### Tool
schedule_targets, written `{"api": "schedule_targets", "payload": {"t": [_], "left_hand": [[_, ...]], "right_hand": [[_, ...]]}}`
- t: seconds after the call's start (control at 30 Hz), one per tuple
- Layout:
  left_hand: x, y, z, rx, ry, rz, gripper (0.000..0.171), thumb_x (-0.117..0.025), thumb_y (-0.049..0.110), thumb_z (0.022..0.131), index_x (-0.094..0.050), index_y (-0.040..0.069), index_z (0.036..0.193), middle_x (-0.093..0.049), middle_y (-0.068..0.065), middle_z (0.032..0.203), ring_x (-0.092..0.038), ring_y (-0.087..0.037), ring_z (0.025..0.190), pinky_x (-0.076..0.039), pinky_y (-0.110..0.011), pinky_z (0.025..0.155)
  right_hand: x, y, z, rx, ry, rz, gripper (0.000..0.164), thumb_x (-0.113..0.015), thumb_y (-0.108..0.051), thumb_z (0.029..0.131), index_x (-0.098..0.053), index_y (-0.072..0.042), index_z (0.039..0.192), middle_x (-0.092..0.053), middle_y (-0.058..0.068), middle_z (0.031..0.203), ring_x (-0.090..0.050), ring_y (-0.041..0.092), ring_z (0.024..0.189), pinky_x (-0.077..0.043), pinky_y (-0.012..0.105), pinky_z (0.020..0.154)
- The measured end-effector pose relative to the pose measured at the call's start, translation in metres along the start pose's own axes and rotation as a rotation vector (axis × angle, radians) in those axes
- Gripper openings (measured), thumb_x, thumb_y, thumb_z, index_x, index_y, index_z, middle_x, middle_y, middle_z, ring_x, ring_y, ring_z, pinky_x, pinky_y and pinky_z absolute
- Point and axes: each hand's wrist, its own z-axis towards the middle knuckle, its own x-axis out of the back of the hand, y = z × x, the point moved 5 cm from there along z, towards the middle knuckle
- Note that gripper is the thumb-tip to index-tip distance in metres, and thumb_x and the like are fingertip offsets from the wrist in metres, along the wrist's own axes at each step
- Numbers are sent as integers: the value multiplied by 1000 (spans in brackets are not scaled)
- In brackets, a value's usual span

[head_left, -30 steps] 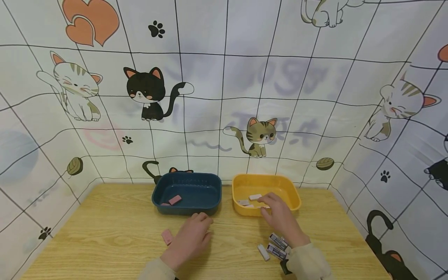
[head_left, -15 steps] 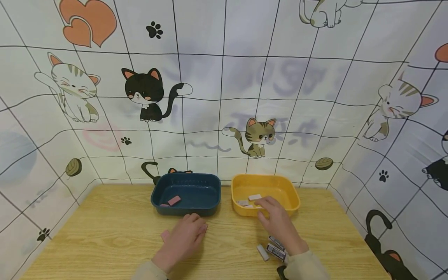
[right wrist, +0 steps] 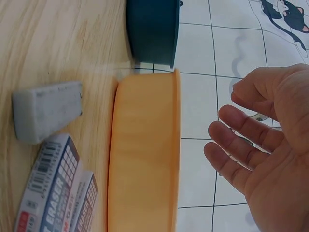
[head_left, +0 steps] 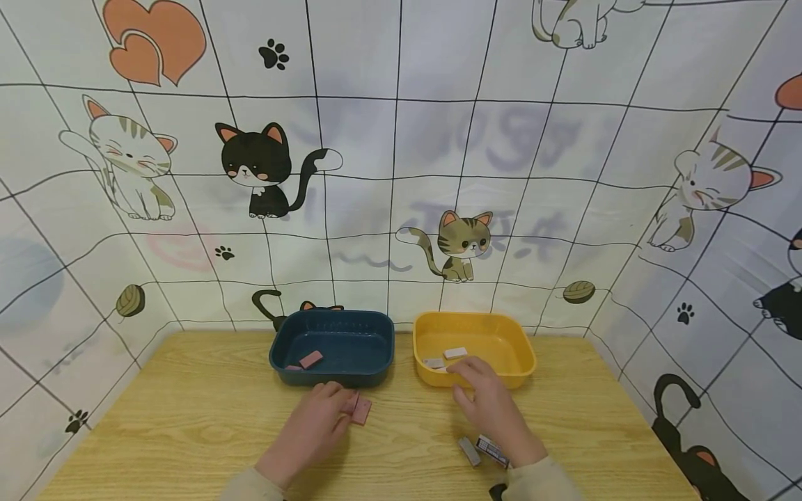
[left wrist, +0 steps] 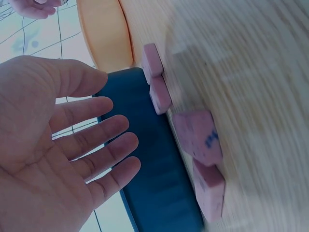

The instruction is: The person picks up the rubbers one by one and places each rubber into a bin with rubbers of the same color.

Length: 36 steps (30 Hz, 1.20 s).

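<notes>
My left hand [head_left: 310, 428] hovers palm-down in front of the dark blue bin [head_left: 338, 376]. Its fingers are extended and spread in the left wrist view, holding nothing. Several pink erasers [left wrist: 198, 135] lie on the table along the bin's front; two pink erasers [head_left: 361, 411] show just right of the fingertips in the head view. With fingers relaxed and nothing held, my right hand [head_left: 495, 414] hangs over the near rim of the yellow bin [head_left: 432, 377]. Below it lie a bare white eraser [right wrist: 48, 108] and sleeved erasers [right wrist: 48, 188], partly hidden by my hand and sleeve in the head view.
Inside the blue bin are pink erasers [head_left: 310, 360]. The yellow bin holds several white erasers [head_left: 455, 353]. Both bins stand at the back of the wooden table [head_left: 188, 410], against a cat-print cloth [head_left: 363, 139].
My left hand has moved left, uncovering two pink erasers at its right and covering the one at its left. The right hand has drifted slightly back toward me.
</notes>
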Motion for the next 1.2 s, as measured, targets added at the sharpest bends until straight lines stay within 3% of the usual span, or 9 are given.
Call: {"api": "schedule_targets", "payload": {"t": [0.3, 0.87, 1.1, 1.2], "left_hand": [[1, -14, -8, 48, -36, 52, 26, -79, 8, 84, -73, 3, 108, -66, -4, 98, -62, -24, 91, -54, -45, 83], [8, -42, -25, 159, -97, 50, 23, -80, 13, 85, -73, 3, 105, -68, -7, 104, -66, -26, 96, -56, -47, 87], [14, -47, -31, 100, -27, 107, 15, -78, 8, 85, -74, 2, 99, -68, -7, 98, -66, -26, 93, -56, -46, 82], [15, -49, -33, 112, -47, 105, 18, -78, 6, 83, -73, 3, 100, -68, -8, 98, -65, -27, 93, -56, -48, 81]], "right_hand": [[-5, -8, -3, 20, 4, 0, 29, -80, 6, 82, -74, -6, 108, -67, 1, 107, -65, 18, 95, -56, 31, 74], [-13, -15, -7, 101, 20, 41, 31, -79, 8, 79, -75, -3, 108, -68, 2, 105, -65, 17, 95, -57, 30, 76], [-15, -18, -8, 128, 17, 39, 33, -80, 7, 79, -74, -6, 108, -67, 1, 106, -64, 16, 95, -56, 29, 75], [-16, -18, -9, 125, 11, 40, 33, -80, 7, 80, -74, -7, 109, -67, 1, 106, -63, 15, 94, -56, 29, 74]]}}
